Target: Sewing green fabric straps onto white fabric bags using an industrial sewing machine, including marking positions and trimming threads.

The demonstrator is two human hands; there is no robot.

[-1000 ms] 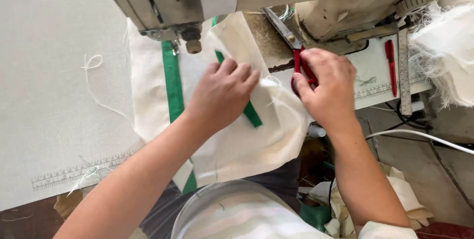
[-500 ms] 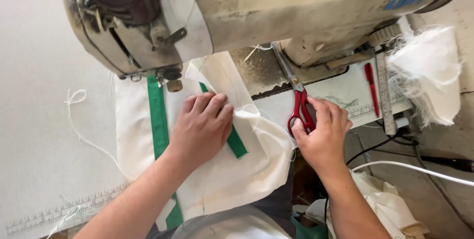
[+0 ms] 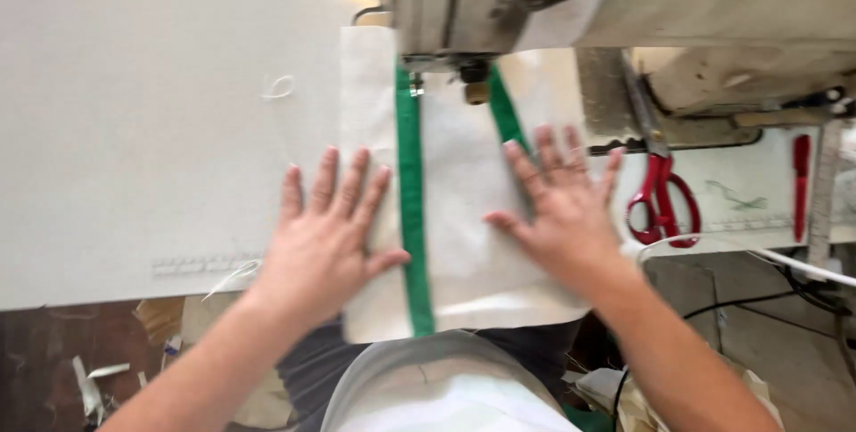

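A white fabric piece (image 3: 459, 218) with two green strips (image 3: 412, 218) lies flat on the sewing table under the sewing machine head (image 3: 499, 4). My left hand (image 3: 325, 236) presses flat on the fabric's left edge, fingers spread, beside the long green strip. My right hand (image 3: 557, 209) lies flat on the fabric's right part, fingers spread over the shorter green strip (image 3: 505, 111). Neither hand holds anything. The presser foot (image 3: 473, 84) sits above the fabric between the strips. Red-handled scissors (image 3: 660, 191) rest on the table just right of my right hand.
The white table top (image 3: 152, 129) stretches left, with a loose thread loop (image 3: 278, 87) and a printed ruler strip (image 3: 201, 264) near its front edge. A red tool (image 3: 801, 173) and a white cable (image 3: 785, 258) lie at the right. Fabric scraps litter the floor below.
My right hand has put down the red scissors and moved left onto the fabric. The fabric now lies flat and straightened with both hands spread on it. The camera has shifted right.
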